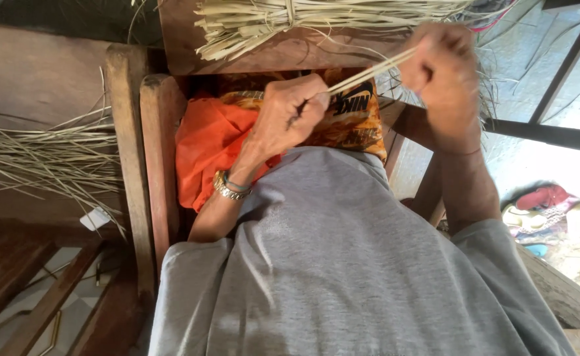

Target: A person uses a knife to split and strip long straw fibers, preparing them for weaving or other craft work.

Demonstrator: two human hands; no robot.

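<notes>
Mid-strip: left hand [293, 112] pinches pale flat reed strip [369, 71] against a dark blade; right hand [438, 66], fisted, grips its far end; next pull likely needs steady tension.

Grey short-sleeved T-shirt [342, 264], plain knit, fills the lower centre; both sleeves end above the elbows. Left wrist: gold-tone link watch band [227, 189] w/ a thin teal band [237, 184] beside it. Right wrist: thin red thread [464, 153]. Lap: orange shorts [214, 148] w/ yellow-orange patterned panel & black logo print. Both hands bare, no gloves.
</notes>
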